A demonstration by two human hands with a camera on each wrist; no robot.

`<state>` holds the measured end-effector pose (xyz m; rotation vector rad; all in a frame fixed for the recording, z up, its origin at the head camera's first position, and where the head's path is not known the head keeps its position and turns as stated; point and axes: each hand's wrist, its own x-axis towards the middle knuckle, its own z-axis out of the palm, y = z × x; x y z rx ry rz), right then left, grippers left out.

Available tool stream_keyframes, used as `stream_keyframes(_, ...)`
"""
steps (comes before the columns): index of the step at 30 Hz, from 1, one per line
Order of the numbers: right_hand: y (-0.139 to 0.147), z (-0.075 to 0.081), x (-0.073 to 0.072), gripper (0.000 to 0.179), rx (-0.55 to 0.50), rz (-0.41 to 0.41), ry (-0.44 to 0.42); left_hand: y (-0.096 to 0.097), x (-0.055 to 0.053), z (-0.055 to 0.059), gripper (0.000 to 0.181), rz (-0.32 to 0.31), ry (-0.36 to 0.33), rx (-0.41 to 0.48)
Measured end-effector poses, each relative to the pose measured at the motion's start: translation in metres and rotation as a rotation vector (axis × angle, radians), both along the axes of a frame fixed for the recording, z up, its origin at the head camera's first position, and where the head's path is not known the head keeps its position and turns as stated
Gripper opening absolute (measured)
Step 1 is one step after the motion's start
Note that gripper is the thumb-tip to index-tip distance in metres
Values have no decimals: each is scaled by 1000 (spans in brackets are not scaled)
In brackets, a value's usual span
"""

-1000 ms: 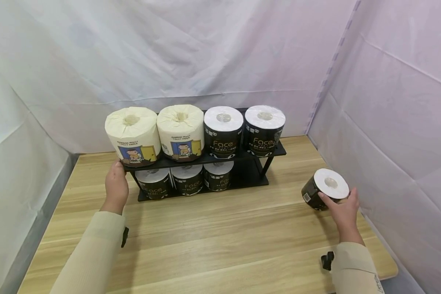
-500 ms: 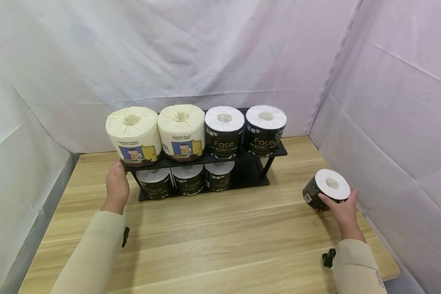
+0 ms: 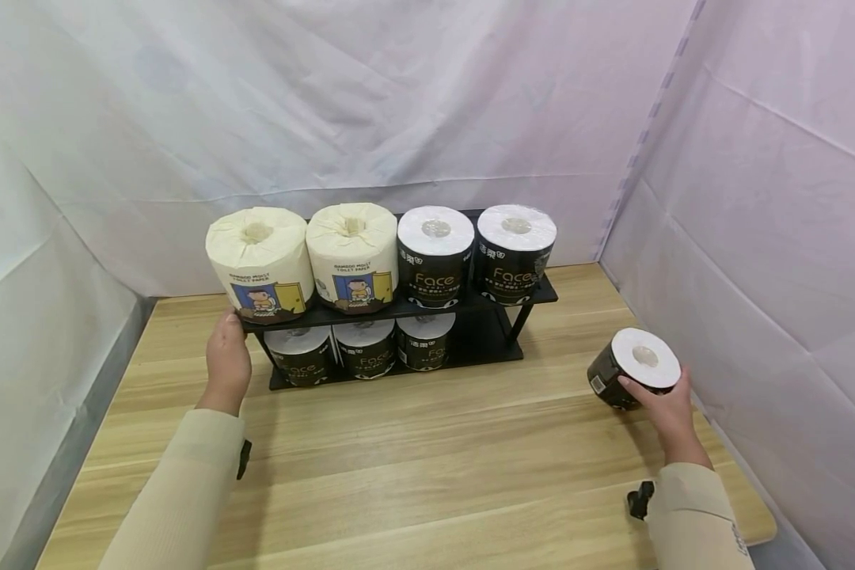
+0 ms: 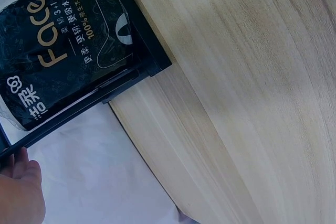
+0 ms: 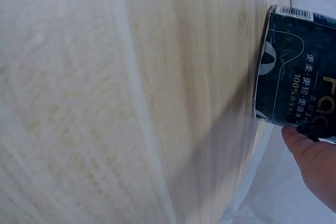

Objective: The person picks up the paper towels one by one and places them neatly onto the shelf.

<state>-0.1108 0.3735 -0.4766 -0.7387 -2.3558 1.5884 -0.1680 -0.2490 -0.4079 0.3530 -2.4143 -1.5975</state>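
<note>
A black two-tier rack [image 3: 477, 348] stands at the back of the table. Its upper board bears two cream-wrapped toilet rolls [image 3: 352, 261] on the left and two black-wrapped ones [image 3: 513, 257] on the right. Several black-wrapped rolls [image 3: 425, 348] fill the left and middle of the lower tier. My left hand [image 3: 228, 360] holds the left end of the upper board; its fingers [image 4: 21, 166] lie at the edge in the left wrist view. At far right my right hand [image 3: 670, 412] grips a tilted black-wrapped toilet roll [image 3: 644, 360] between thumb and fingers. Whether its base touches the table cannot be told.
The wooden table [image 3: 413, 475] spreads before the rack, and its right edge runs close to my right hand. White cloth [image 3: 399, 103] hangs behind, and more cloth [image 3: 769, 237] encloses the right side. The lower tier's right end shows bare black board.
Almost nothing differs. The whole scene shifts very slightly rightward in the head view, while both hands keep their holds.
</note>
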Motion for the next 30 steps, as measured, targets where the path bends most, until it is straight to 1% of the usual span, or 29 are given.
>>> stream_keyframes(8, -1, -1, 0, 98, 16, 8, 22, -1, 0, -2, 59, -1, 12, 4)
stream_keyframes(18, -4, -2, 1, 92, 16, -19, 35, 0, 1, -1, 58, -20, 36, -6)
stream_keyframes(24, -5, -2, 1, 92, 30, -15, 18, 1, 1, 0, 57, -22, 23, -3)
stream_keyframes(30, -9, 2, 2, 96, 67, -3, 10, 1, 1, 0, 56, -18, 29, 4)
